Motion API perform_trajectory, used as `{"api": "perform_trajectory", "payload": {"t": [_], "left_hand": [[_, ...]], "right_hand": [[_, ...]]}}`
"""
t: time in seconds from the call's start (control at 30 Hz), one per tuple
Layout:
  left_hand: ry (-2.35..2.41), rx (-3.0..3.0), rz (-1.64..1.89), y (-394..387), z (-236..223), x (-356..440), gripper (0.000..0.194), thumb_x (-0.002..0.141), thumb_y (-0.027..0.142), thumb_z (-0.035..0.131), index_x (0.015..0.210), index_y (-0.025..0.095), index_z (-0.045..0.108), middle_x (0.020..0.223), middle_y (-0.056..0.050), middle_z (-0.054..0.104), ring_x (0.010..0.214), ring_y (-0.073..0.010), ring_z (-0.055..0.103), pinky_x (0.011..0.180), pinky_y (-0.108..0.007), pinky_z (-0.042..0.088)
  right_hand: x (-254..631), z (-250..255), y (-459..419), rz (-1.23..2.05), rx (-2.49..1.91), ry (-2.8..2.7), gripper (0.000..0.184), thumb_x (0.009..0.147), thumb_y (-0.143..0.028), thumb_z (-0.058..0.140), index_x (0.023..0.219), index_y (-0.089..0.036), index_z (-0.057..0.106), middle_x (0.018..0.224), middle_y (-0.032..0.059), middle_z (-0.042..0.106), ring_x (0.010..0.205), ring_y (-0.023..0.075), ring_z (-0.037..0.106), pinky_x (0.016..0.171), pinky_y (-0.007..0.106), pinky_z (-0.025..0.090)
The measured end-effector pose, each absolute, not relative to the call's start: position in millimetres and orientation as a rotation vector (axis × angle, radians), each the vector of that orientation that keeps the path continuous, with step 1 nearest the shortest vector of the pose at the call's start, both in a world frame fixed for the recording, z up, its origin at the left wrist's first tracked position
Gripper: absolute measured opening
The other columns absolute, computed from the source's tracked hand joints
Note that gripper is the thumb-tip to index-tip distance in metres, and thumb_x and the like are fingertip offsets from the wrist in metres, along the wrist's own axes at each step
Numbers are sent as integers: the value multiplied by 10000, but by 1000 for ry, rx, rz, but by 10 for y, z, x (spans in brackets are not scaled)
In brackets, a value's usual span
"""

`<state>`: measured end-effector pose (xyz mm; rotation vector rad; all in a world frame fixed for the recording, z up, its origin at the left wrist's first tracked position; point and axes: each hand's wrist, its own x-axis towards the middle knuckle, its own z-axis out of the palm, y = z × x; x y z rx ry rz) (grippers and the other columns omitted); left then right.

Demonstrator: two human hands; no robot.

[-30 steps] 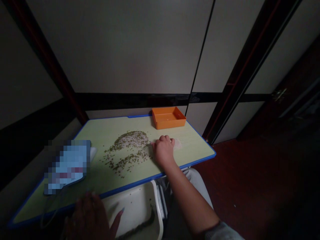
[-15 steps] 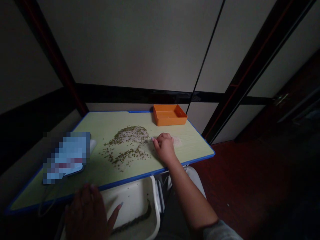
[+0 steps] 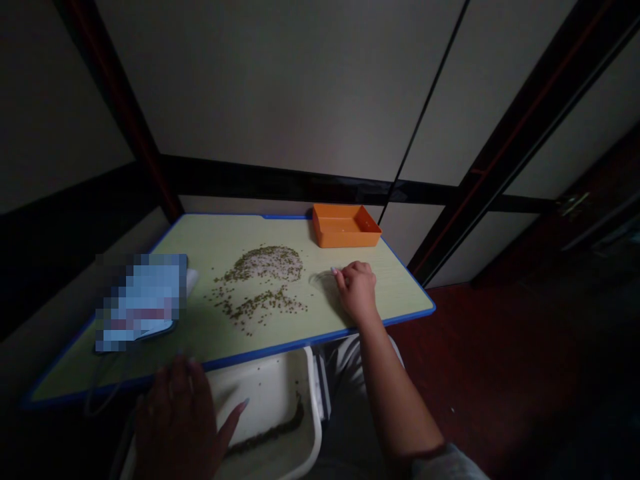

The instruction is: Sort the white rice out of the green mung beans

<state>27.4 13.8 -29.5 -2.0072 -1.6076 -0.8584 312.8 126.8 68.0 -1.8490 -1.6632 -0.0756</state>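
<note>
A mixed pile of white grains and small green beans (image 3: 264, 273) lies spread on the pale green table (image 3: 220, 233). My right hand (image 3: 356, 290) rests on the table to the right of the pile, its fingers curled under and fingertips touching the surface beside a faint smear of white grains (image 3: 320, 279). What the fingers hold, if anything, is hidden. My left hand (image 3: 180, 420) grips the left rim of a white tub (image 3: 280, 393) held below the table's near edge, thumb stretched inside. A strip of green beans lies in the tub's bottom.
An orange tray (image 3: 345, 227) stands at the table's far right corner. A blurred blue object (image 3: 140, 300) with a cable lies on the left of the table. Wall panels rise behind; dark red floor lies to the right.
My right hand has slid to the right, away from the pile's edge. The left hand and the tub have stayed below the table edge.
</note>
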Motion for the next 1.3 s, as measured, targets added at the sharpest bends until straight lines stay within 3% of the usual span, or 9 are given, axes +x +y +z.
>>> {"api": "perform_trajectory", "payload": {"t": [0.23, 0.8, 1.1, 1.3], "left_hand": [[-1680, -2038, -822, 121, -281, 293, 960, 795, 561, 516, 1479, 65, 60, 1565, -265, 145, 1461, -413, 136, 1126, -658, 239], [-1703, -2057, -912, 102, -275, 290, 955, 783, 540, 547, 1489, 150, 35, 1585, -210, 119, 1460, -413, 141, 1120, -682, 221], [-1614, -2021, -859, 132, -259, 291, 925, 811, 566, 476, 1465, 29, 102, 1549, -286, 172, 1454, -422, 156, 1113, -670, 239], [-1653, -2022, -882, 133, -278, 297, 923, 807, 570, 483, 1477, 73, 87, 1563, -255, 163, 1457, -412, 156, 1119, -668, 236]], "right_hand": [[3201, 688, 1283, -54, -1889, -1824, 278, 930, -381, 553, 777, -190, 685, 931, 57, 632, 970, 207, 474, 758, 314, 281], [3226, 787, 1130, 85, -1665, -1892, 272, 910, -362, 589, 713, -187, 658, 881, 30, 617, 941, 174, 490, 835, 306, 295], [3181, 755, 1150, 78, -1701, -1921, 251, 917, -358, 579, 756, -190, 675, 896, 32, 624, 953, 177, 489, 837, 309, 304], [3178, 743, 1145, 103, -1697, -1962, 266, 914, -355, 585, 719, -192, 665, 893, 29, 625, 956, 175, 492, 833, 306, 304]]}}
